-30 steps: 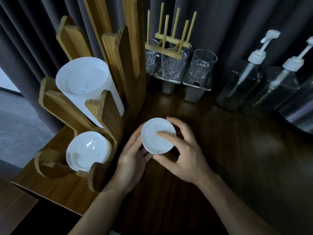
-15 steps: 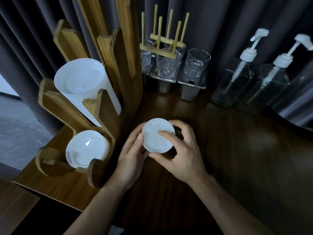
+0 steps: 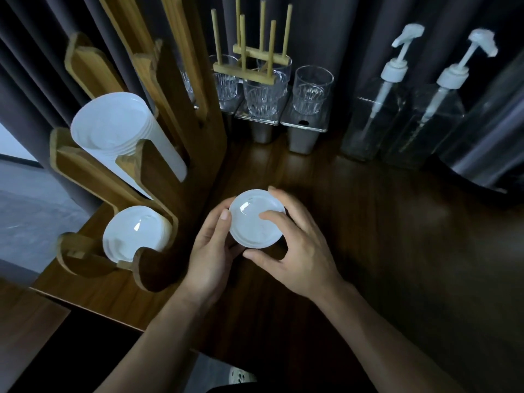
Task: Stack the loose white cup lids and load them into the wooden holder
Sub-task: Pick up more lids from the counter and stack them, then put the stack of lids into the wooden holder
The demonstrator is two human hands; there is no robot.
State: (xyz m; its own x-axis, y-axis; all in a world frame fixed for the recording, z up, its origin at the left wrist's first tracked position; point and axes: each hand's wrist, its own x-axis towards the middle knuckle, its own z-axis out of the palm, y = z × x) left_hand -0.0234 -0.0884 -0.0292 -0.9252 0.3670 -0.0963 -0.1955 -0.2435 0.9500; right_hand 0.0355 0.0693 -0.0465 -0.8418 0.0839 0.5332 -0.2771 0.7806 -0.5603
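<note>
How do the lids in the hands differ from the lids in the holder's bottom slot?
1. The held lids are gripped by the left hand and right hand; the slot lids rest in the wooden holder, with no hand on them.
2. The slot lids show several layered rims; the held lids show only a top face, so their count is hidden.
Shared: white, round, glossy.

Café drink counter: wooden lid holder [image 3: 158,177], syrup pump bottles [image 3: 380,109], glasses [image 3: 310,92].
</note>
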